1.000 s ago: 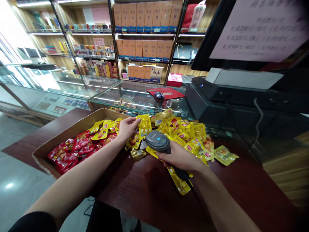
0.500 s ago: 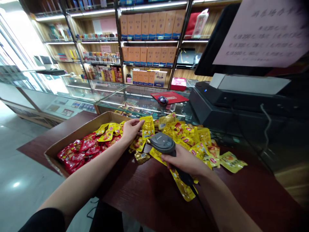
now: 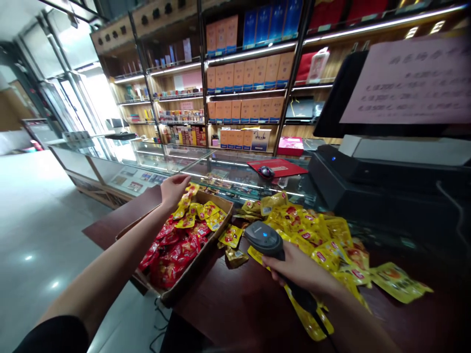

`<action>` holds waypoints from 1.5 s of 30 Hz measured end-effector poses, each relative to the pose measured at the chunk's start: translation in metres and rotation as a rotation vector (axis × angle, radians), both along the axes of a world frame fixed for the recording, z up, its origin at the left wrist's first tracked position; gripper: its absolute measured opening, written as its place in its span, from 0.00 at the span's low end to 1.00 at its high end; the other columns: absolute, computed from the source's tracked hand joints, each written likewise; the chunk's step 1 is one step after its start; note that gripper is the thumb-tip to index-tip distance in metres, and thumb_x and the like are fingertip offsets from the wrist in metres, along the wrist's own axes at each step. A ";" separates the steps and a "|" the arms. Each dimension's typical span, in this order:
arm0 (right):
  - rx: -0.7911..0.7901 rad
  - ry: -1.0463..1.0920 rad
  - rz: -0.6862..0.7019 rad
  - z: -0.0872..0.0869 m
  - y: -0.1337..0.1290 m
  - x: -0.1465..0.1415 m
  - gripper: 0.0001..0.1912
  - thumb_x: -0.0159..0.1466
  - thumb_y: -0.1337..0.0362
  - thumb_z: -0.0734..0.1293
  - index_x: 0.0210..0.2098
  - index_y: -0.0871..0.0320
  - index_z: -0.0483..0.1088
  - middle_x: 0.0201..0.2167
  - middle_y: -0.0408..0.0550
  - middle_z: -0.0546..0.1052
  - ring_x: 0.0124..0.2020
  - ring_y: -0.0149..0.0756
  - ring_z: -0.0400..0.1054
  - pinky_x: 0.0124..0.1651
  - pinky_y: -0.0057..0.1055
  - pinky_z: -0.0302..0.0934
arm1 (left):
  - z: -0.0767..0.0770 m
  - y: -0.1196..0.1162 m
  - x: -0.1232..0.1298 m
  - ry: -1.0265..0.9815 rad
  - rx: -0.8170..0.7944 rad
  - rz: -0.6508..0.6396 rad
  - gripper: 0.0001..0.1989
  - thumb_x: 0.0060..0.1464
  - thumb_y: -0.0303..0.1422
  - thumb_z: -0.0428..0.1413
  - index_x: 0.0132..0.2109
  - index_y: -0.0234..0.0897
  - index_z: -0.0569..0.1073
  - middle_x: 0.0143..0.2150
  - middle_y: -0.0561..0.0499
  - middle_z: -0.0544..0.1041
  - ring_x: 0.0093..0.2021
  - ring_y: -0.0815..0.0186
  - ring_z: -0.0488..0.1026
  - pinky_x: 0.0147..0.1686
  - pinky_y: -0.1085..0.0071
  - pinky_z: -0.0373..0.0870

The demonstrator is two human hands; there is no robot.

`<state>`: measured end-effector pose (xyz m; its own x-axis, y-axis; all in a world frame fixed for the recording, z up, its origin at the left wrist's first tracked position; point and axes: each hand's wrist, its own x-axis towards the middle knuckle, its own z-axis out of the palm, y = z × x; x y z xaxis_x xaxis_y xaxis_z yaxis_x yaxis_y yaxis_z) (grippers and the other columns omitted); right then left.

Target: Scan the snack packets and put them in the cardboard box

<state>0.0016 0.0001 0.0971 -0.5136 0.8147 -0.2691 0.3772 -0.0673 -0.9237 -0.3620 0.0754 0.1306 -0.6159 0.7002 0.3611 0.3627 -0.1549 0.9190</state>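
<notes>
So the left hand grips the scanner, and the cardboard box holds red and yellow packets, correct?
Not the left: the head view shows the right hand gripping the scanner. The cardboard box does hold red packets and yellow packets.

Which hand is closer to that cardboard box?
The left. The left hand is at the far part of the cardboard box; the right hand is off to the box's right, holding the scanner over yellow packets.
</notes>
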 end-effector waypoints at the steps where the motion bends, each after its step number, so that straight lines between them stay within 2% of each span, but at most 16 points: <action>1: -0.004 0.003 0.002 -0.001 0.000 0.000 0.16 0.56 0.55 0.71 0.35 0.55 0.61 0.17 0.36 0.71 0.17 0.30 0.64 0.22 0.28 0.56 | -0.001 -0.002 -0.001 0.008 0.014 -0.023 0.20 0.45 0.45 0.62 0.41 0.35 0.81 0.36 0.44 0.82 0.36 0.58 0.81 0.28 0.71 0.76; 5: -0.004 -0.005 -0.015 -0.001 0.002 -0.001 0.16 0.56 0.57 0.71 0.34 0.55 0.60 0.18 0.36 0.71 0.17 0.29 0.64 0.22 0.27 0.57 | -0.010 -0.005 0.018 0.018 0.013 -0.107 0.20 0.46 0.45 0.63 0.40 0.34 0.81 0.34 0.44 0.82 0.36 0.57 0.81 0.27 0.70 0.77; 9: 0.001 -0.036 -0.025 0.003 0.001 0.000 0.14 0.57 0.59 0.70 0.33 0.54 0.60 0.16 0.36 0.71 0.17 0.29 0.64 0.22 0.27 0.57 | -0.020 -0.012 0.068 0.114 -0.056 -0.231 0.17 0.50 0.44 0.61 0.40 0.35 0.81 0.36 0.45 0.83 0.36 0.58 0.80 0.28 0.70 0.76; 11: 0.013 -0.028 -0.016 0.007 0.001 0.003 0.12 0.57 0.60 0.70 0.32 0.54 0.61 0.16 0.36 0.70 0.16 0.29 0.64 0.21 0.26 0.56 | -0.023 -0.017 0.100 0.324 -0.112 -0.313 0.14 0.54 0.42 0.59 0.39 0.37 0.82 0.35 0.46 0.83 0.36 0.61 0.80 0.33 0.71 0.75; 13: 0.047 -0.001 -0.009 0.011 0.002 0.006 0.11 0.57 0.62 0.70 0.32 0.55 0.62 0.16 0.36 0.70 0.17 0.28 0.63 0.21 0.25 0.57 | -0.027 -0.023 0.131 0.679 -0.193 -0.444 0.12 0.57 0.39 0.56 0.42 0.40 0.81 0.38 0.47 0.83 0.39 0.61 0.80 0.40 0.69 0.74; 15: 0.080 0.021 -0.009 0.014 0.003 0.010 0.10 0.57 0.62 0.69 0.33 0.56 0.63 0.16 0.37 0.70 0.17 0.28 0.64 0.21 0.25 0.58 | -0.033 -0.028 0.158 1.020 -0.401 -0.496 0.12 0.58 0.36 0.55 0.42 0.37 0.81 0.40 0.42 0.82 0.42 0.57 0.80 0.42 0.67 0.73; 17: 0.092 0.034 -0.016 0.016 0.004 0.014 0.09 0.57 0.62 0.69 0.33 0.56 0.64 0.17 0.37 0.70 0.18 0.28 0.65 0.22 0.25 0.59 | -0.043 -0.032 0.177 1.260 -0.652 -0.499 0.13 0.57 0.37 0.56 0.42 0.33 0.81 0.40 0.36 0.81 0.43 0.52 0.79 0.40 0.65 0.73; 20: 0.095 0.055 -0.034 0.018 0.005 0.018 0.09 0.57 0.63 0.69 0.34 0.56 0.65 0.18 0.37 0.71 0.18 0.29 0.66 0.21 0.25 0.61 | -0.062 -0.034 0.188 1.464 -0.859 -0.542 0.16 0.56 0.39 0.58 0.42 0.30 0.81 0.42 0.31 0.80 0.45 0.48 0.78 0.40 0.63 0.74; 23: 0.083 0.041 -0.050 0.019 0.007 0.019 0.07 0.58 0.64 0.69 0.32 0.56 0.66 0.17 0.37 0.70 0.18 0.29 0.66 0.21 0.26 0.63 | -0.074 -0.035 0.183 1.547 -0.859 -0.572 0.13 0.57 0.30 0.54 0.45 0.29 0.79 0.45 0.31 0.79 0.46 0.50 0.78 0.41 0.64 0.73; 25: 0.084 0.018 -0.061 0.019 0.008 0.018 0.07 0.57 0.65 0.69 0.31 0.56 0.65 0.16 0.37 0.71 0.18 0.28 0.65 0.21 0.25 0.63 | -0.076 -0.035 0.176 1.509 -0.842 -0.558 0.15 0.55 0.24 0.51 0.47 0.29 0.78 0.44 0.33 0.79 0.45 0.52 0.78 0.40 0.65 0.73; 27: 0.080 -0.002 -0.073 0.019 0.009 0.018 0.07 0.57 0.66 0.69 0.31 0.56 0.65 0.16 0.37 0.71 0.17 0.28 0.65 0.21 0.24 0.62 | -0.073 -0.033 0.169 1.432 -0.804 -0.534 0.16 0.53 0.22 0.50 0.47 0.29 0.76 0.41 0.35 0.80 0.42 0.53 0.79 0.38 0.66 0.73; 33: 0.077 0.026 -0.079 0.015 0.012 0.020 0.09 0.57 0.65 0.70 0.35 0.56 0.64 0.17 0.37 0.71 0.17 0.29 0.66 0.22 0.26 0.62 | -0.056 -0.028 0.161 1.145 -0.489 -0.491 0.10 0.58 0.31 0.50 0.39 0.36 0.76 0.39 0.42 0.79 0.41 0.58 0.78 0.40 0.68 0.70; 35: 0.086 0.038 -0.071 0.015 0.012 0.021 0.09 0.57 0.64 0.69 0.35 0.56 0.64 0.17 0.38 0.71 0.18 0.29 0.66 0.23 0.27 0.62 | -0.053 -0.025 0.159 0.941 -0.381 -0.501 0.08 0.57 0.34 0.52 0.37 0.38 0.75 0.36 0.45 0.79 0.38 0.60 0.77 0.40 0.69 0.70; 37: 0.091 0.036 -0.061 0.016 0.011 0.021 0.09 0.57 0.64 0.69 0.34 0.56 0.64 0.16 0.38 0.71 0.18 0.30 0.65 0.23 0.27 0.61 | -0.054 -0.021 0.155 0.641 -0.335 -0.527 0.08 0.54 0.38 0.56 0.35 0.38 0.75 0.32 0.49 0.79 0.32 0.62 0.76 0.35 0.69 0.72; 41: 0.096 0.030 -0.046 0.015 0.010 0.020 0.10 0.57 0.63 0.69 0.35 0.56 0.65 0.17 0.38 0.71 0.18 0.31 0.66 0.23 0.28 0.61 | -0.061 -0.011 0.148 0.045 -0.323 -0.620 0.18 0.45 0.47 0.64 0.33 0.36 0.74 0.27 0.53 0.77 0.26 0.65 0.75 0.23 0.71 0.73; 45: 0.075 0.004 -0.042 0.017 0.005 0.016 0.12 0.58 0.63 0.69 0.39 0.56 0.65 0.18 0.38 0.72 0.19 0.31 0.67 0.24 0.28 0.62 | -0.066 -0.004 0.142 -0.209 -0.276 -0.596 0.22 0.38 0.48 0.68 0.32 0.33 0.75 0.26 0.52 0.76 0.26 0.64 0.75 0.21 0.69 0.76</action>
<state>0.0174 0.0052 0.1139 -0.4796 0.8532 -0.2049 0.3719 -0.0139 -0.9282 -0.2195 0.0709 0.0645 -0.1345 0.9902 0.0370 0.0994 -0.0237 0.9948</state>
